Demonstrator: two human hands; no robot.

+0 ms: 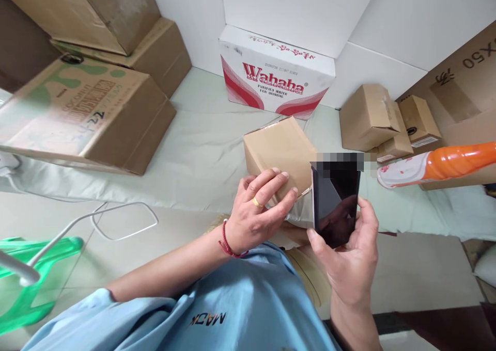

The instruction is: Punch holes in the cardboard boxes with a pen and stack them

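Note:
A small brown cardboard box [277, 142] stands near the front edge of the cloth-covered table. My left hand [261, 204] rests against the near side of this box, fingers stretched and slightly apart, with a gold ring and a red bracelet showing. In my right hand [351, 248] is a smartphone [335, 206] with a dark, reflecting screen, held upright between the thumb and the fingers. The phone is just right of the box and covers part of its right side. A blurred patch hides the phone's top edge.
A white-and-red Wahaba water carton [275, 75] stands against the wall. Large cartons [89, 108] are stacked at left, smaller boxes [368, 116] at right. An orange-and-white bottle [445, 164] juts in from the right. A white cable [127, 205] loops at left above a green plastic bag [42, 307].

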